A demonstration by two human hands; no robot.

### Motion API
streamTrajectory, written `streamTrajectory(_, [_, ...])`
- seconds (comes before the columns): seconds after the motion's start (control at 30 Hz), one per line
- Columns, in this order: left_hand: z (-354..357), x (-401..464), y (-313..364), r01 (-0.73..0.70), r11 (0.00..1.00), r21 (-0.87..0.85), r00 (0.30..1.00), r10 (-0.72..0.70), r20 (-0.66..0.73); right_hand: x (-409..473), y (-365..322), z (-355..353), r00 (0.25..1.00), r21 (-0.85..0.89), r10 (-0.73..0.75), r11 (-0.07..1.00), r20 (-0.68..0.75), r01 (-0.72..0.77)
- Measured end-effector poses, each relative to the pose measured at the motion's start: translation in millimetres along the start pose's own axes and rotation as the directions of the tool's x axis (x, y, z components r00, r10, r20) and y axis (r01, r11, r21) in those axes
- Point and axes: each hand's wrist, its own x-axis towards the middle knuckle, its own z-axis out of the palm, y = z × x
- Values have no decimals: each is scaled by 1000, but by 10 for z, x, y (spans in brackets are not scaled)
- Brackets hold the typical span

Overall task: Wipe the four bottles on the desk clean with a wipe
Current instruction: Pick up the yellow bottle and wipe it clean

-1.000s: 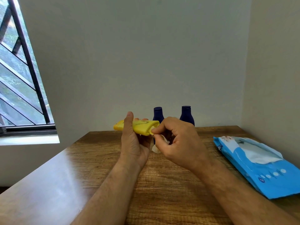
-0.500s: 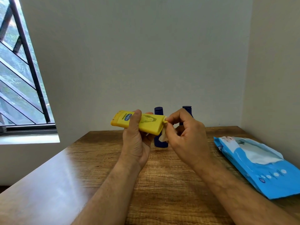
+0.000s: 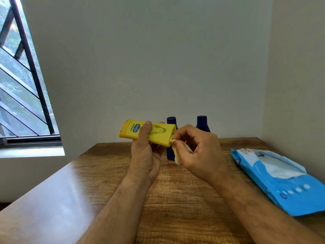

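My left hand (image 3: pixel 144 155) grips yellow bottle (image 3: pixel 147 133) sideways above the desk (image 3: pixel 175 199); right hand (image 3: pixel 200 152) pinches wipe (image 3: pixel 177 155) against its end. Thumb-only hold: hard rubbing could twist it loose onto blue bottles (image 3: pixel 171 138) behind

My left hand (image 3: pixel 145 155) grips the yellow bottle (image 3: pixel 149 133) sideways above the wooden desk (image 3: pixel 175 199), thumb across its label. My right hand (image 3: pixel 200 154) pinches a white wipe (image 3: pixel 177 156) against the bottle's lower right corner. Two dark blue bottles (image 3: pixel 203 124) stand behind my hands — a blue wipe pack (image 3: pixel 281 182) lies at right.
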Motion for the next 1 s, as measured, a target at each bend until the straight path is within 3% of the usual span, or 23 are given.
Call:
streamTrajectory(0.13, [20, -17, -17, 7, 1000, 19, 1000, -7, 14, 42, 31, -9, 980, 19, 129, 992, -149, -128])
streamTrajectory(0.2, [32, -18, -27, -3, 1000, 21, 1000, 3, 4, 54, 29, -18, 973, 69, 176, 983, -151, -168])
streamTrajectory(0.27, [23, -7, -13, -11, 1000, -13, 999, 10, -30, 45, 12, -22, 977, 132, 210, 970, -41, -203])
streamTrajectory(0.37, [-15, 33, 21, -36, 998, -61, 996, 30, -87, -7, -37, 38, 972, 76, 176, 979, 159, -189])
streamTrajectory(0.43, [-5, 26, 26, -37, 997, -68, 995, 30, -91, -34, -51, 84, 973, 25, 145, 988, 180, -151])
streamTrajectory(0.67, [35, -6, 72, -43, 989, -140, 995, 30, -94, 30, -30, 7, 986, 172, 149, 976, -76, -134])
streamTrajectory(1.0, [56, -35, 26, -2, 1000, -19, 1000, 2, 0, 54, -26, 3, 953, 241, 267, 943, -144, -228])
